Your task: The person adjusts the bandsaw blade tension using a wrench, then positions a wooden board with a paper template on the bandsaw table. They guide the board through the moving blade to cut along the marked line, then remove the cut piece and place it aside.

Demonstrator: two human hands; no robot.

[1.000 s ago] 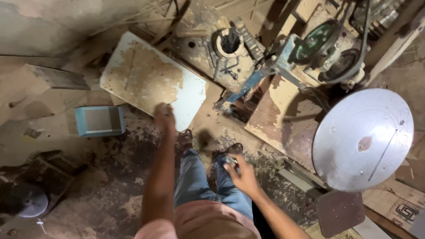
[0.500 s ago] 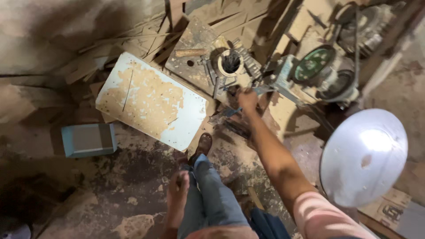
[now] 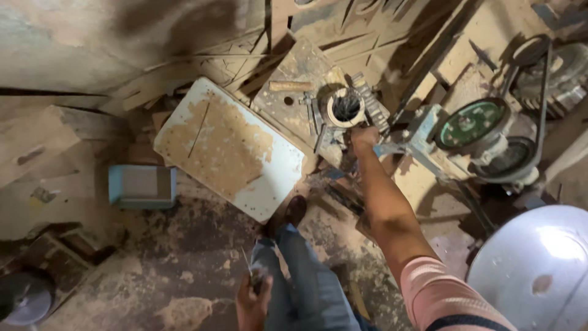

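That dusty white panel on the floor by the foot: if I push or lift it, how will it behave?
The white panel looks flat and rigid, so probably stiff, not floppy. Sawdust coats it, so it may slip in a grip. One edge seems propped on scrap wood, so it might rock.

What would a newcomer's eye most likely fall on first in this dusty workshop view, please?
Probably the right hand, stretched out to the grimy machine with its round opening at top centre. Next, the pale dust-caked panel lying left of it, and the big white disc at lower right. The left hand holds a thin tool low down.
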